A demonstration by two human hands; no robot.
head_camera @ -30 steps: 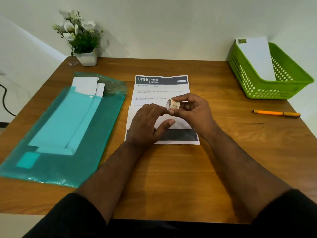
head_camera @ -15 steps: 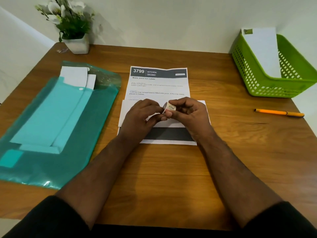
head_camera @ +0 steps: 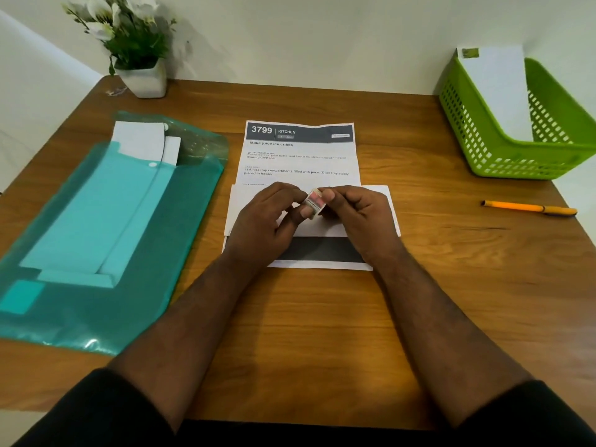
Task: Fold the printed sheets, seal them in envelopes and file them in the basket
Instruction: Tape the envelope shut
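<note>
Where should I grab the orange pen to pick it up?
Pinch the orange pen around the middle of its thin barrel, coming straight down from above. It lies flat on the table with bare wood on both long sides, so fingers probably fit on each side there.

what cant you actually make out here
All head view:
- Small item pinched by left hand and right hand: too small to identify; print unreadable.
- White envelope: middle hidden by both hands.
- Printed sheet: small text blurred, lower part covered.
- Green basket: right side cut off by the frame edge.
</note>
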